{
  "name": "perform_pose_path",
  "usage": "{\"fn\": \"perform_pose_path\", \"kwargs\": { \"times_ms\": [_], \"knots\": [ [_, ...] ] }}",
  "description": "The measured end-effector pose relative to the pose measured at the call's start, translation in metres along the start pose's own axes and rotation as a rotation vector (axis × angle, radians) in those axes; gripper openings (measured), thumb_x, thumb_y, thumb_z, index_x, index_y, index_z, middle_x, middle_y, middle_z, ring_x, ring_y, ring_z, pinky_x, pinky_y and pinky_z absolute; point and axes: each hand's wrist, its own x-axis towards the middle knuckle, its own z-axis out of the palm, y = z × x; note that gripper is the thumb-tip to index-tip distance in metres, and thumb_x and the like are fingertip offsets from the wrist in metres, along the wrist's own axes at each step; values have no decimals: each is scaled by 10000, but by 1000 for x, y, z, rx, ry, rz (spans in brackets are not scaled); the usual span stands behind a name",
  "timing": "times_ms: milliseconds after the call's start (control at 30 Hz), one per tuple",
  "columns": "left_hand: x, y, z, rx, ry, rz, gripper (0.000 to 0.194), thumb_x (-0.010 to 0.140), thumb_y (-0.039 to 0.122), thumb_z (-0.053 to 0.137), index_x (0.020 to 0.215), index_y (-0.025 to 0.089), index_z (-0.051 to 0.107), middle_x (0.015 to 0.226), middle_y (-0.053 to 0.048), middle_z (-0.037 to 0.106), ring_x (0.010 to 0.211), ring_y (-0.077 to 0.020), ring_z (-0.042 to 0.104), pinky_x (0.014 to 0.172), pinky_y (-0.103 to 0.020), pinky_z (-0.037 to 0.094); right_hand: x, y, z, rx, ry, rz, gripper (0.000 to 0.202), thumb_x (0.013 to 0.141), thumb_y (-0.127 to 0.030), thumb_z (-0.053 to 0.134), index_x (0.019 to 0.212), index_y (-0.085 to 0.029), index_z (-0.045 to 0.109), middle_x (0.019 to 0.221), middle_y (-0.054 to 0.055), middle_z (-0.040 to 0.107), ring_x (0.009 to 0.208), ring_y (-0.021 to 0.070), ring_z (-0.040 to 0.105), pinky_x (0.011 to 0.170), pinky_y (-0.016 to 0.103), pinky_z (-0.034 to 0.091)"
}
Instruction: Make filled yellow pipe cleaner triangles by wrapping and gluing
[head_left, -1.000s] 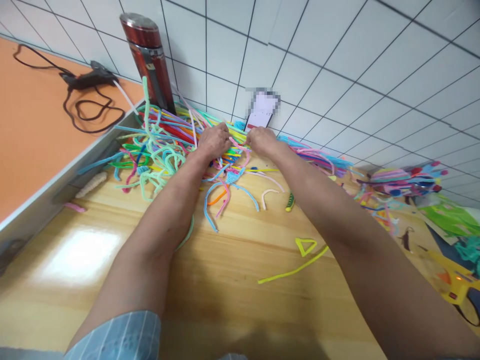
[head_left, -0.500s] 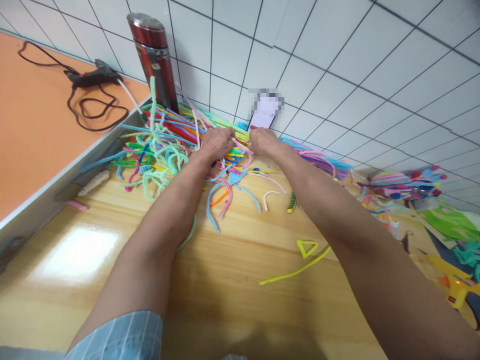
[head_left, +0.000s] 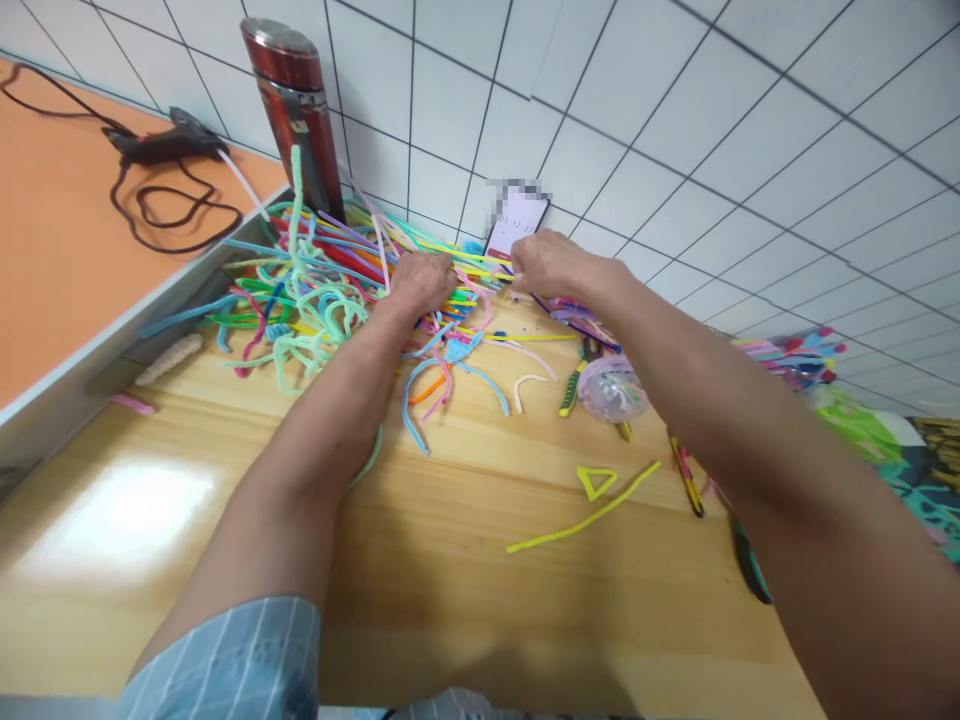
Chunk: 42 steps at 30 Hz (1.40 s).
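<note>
A tangled pile of colourful pipe cleaners [head_left: 326, 285] lies along the wall at the back left of the table. My left hand [head_left: 421, 282] is closed over strands at the pile's right side. Just right of it, my right hand [head_left: 544, 265] pinches the ends of yellow pipe cleaners [head_left: 480, 268]; its fingertips are partly hidden. A blue bent pipe-cleaner shape [head_left: 461, 348] rests below my left hand. Nearer to me on the wood are a small yellow triangle [head_left: 596, 484] and a long yellow pipe cleaner [head_left: 585, 522].
A red thermos [head_left: 296, 120] stands behind the pile. A phone [head_left: 517, 222] leans on the tiled wall. Green-handled pliers [head_left: 572, 390] and a clear round container [head_left: 611, 388] are near my right forearm. A black glue gun [head_left: 161, 140] with its cable lies on the orange surface.
My right hand has moved a little right and away from my left hand. The view has shifted, so the clear container and the tools beside my right forearm now show.
</note>
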Motion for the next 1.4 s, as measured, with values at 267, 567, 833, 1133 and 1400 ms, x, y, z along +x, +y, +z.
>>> {"fn": "perform_pose_path", "kwargs": {
  "times_ms": [267, 567, 833, 1133, 1400],
  "knots": [
    [1, -1, 1, 16, -41, -81, 548, 1032, 389, 342, 1352, 123, 699, 1395, -213, 711, 1336, -401, 622, 1096, -492, 442, -78, 20, -56, 55, -30, 32, 234, 930, -133, 609, 1071, -178, 791, 1021, 73, 818, 971, 243, 743, 867, 382, 543],
    [-1, -6, -7, -14, -47, -46, 573, 1020, 441, 421, 1453, 143, 647, 1508, -100, 668, 1319, -314, 594, 1144, -491, 427, -233, 48, -60, 213, 214, 157, 225, 952, -343, 571, 1025, -353, 784, 939, 22, 792, 933, 246, 749, 964, 469, 594],
    [2, -17, 0, -105, -6, -39, 695, 988, 674, 361, 1476, 244, 604, 1501, 84, 665, 1247, -218, 505, 1113, -396, 375, -344, 33, 44, 600, 128, 311, 233, 924, -449, 498, 914, -464, 730, 971, 62, 815, 930, 311, 773, 845, 499, 572],
    [9, -13, 6, -202, 105, -106, 298, 963, 260, 656, 1222, 131, 726, 1234, 74, 781, 1008, -107, 508, 1052, -247, 404, -388, 45, 118, 784, 179, 182, 171, 959, -380, 555, 895, -296, 690, 872, 41, 799, 776, 233, 750, 725, 363, 565],
    [25, 2, -26, -340, 147, -318, 248, 1039, 252, 607, 1115, 33, 695, 870, 49, 740, 655, -48, 429, 932, -307, 591, -395, 59, 160, 690, 200, 73, 282, 992, -284, 519, 1164, -237, 737, 1094, 91, 835, 952, 258, 800, 815, 369, 612]
  ]
}}
